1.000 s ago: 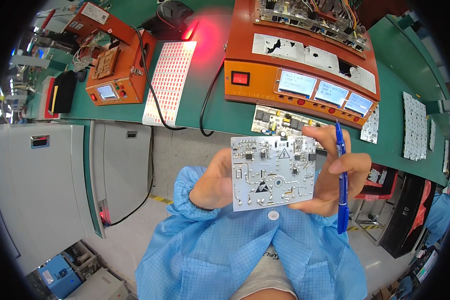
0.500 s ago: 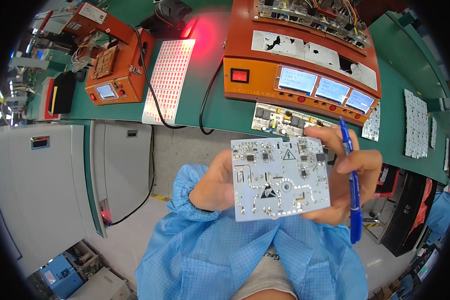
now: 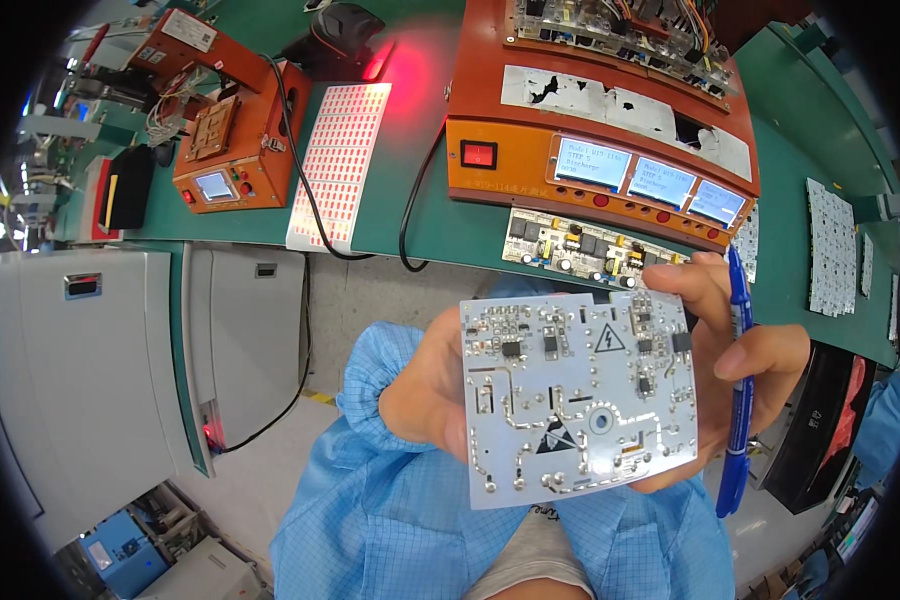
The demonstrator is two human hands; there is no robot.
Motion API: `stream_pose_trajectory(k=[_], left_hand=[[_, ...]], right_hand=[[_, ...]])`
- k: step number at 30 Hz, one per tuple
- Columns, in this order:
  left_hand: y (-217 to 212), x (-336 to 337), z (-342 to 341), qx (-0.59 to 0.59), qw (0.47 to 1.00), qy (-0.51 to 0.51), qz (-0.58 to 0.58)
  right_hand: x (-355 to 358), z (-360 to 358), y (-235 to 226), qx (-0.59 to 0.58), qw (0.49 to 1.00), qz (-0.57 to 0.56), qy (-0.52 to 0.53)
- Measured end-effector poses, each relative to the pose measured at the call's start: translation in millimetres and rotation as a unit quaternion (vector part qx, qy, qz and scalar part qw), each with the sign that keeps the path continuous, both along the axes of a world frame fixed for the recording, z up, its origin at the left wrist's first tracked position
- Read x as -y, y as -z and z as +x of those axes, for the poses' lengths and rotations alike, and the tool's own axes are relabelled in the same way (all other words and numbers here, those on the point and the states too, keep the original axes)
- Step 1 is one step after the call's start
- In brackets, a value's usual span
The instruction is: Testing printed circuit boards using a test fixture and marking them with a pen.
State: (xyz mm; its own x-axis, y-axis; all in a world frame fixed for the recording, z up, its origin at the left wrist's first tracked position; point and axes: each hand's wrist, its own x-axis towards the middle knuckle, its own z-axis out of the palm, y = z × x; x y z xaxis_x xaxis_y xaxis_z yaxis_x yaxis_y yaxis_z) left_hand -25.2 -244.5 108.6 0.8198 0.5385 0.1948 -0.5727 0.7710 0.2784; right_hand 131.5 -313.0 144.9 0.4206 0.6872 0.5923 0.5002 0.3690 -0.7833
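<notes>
"Holding what, and where?"

"Holding a white circuit board (image 3: pixel 585 400) in front of the chest, on the near side of the green bench (image 3: pixel 375 222), between the left hand (image 3: pixel 425 390) and the right hand (image 3: pixel 775 360)."

"Gripping how on the left?"

"Pinching the left edge, with the thumb laid against the face in view. Cannot tell the pose of the other fingers, hidden behind the board."

"And on the right?"

"Bracing the right side with bent fingers, one at the far right corner, another by the near right corner. Clasping a blue pen (image 3: pixel 739 420) among the same fingers too, just right of the board and pointing far to near."

"Showing what on that face?"

"Bearing small black chips, plenty of silvery solder points, two triangular marks and a ringed hole right of the middle."

"Seeing anything beyond?"

"Finding a second circuit board (image 3: pixel 585 245) on the bench, just nearer than a large orange box (image 3: pixel 520 170) with three lit screens (image 3: pixel 660 185). Noticing, farther left, a white sheet (image 3: pixel 340 165) with rows of red marks, a dark device (image 3: pixel 335 40) by a red glow, and a smaller orange machine (image 3: pixel 258 150). Spotting a pale board panel (image 3: pixel 830 250) at the right."
</notes>
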Motion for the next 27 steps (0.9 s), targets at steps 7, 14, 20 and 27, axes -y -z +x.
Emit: stream_pose_trajectory(k=[7, 14, 20, 27], left_hand=[[-3.8, -8.0, -11.9, -0.127, 0.990, 0.047, 0.040], [21.5, -2.8, -5.8, -0.143, 0.988, 0.027, 0.050], [18.1, -2.7, 27.0, -0.147, 0.983, 0.103, 0.030], [41.1, 31.0, 101.7, -0.243, 0.956, 0.151, 0.071]], right_hand=[[1.7, 12.2, 4.2, 0.004, 0.997, 0.029, -0.069], [2.4, 33.3, 22.5, -0.007, 0.986, 0.087, -0.144], [16.9, 61.2, 30.8, -0.028, 0.982, 0.114, -0.145], [108.8, 114.9, 71.3, -0.050, 0.997, -0.032, -0.041]])
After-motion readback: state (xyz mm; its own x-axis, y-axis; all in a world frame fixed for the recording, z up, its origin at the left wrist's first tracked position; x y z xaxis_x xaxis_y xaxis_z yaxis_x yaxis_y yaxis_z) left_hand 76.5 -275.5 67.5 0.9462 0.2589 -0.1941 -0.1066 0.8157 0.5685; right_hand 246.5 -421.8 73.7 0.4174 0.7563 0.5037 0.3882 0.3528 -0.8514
